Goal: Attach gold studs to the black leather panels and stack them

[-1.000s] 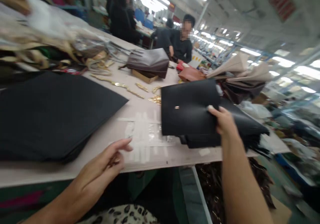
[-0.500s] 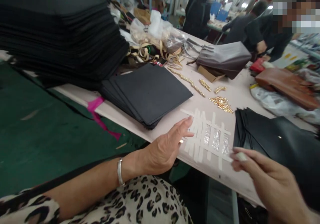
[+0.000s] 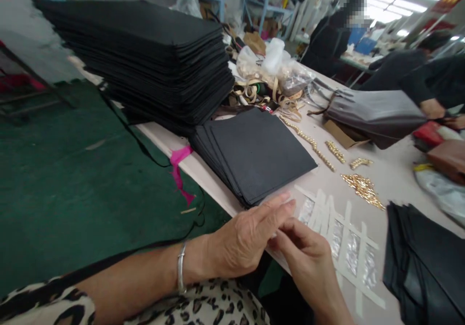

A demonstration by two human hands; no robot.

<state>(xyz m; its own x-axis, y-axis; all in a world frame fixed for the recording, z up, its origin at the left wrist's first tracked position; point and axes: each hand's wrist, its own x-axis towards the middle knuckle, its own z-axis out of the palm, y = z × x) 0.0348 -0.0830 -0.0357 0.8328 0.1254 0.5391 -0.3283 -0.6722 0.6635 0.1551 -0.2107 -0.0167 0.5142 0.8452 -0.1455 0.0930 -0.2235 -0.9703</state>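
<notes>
Having left its spot beside the right-hand black pieces point(image 3: 428, 267) half a second ago, the right hand point(image 3: 308, 255) is now meeting the left hand point(image 3: 247, 233) over the near edge of the counter point(image 3: 395, 170). Both hands are hiding what lies between them, so whether either grip is grasping anything, one cannot tell. Black sheets point(image 3: 261, 155) are lying just beyond the left hand, tape strips point(image 3: 328, 216) are lying just beyond the right, and gold fittings point(image 3: 363, 189) are forming a heap farther back.
</notes>
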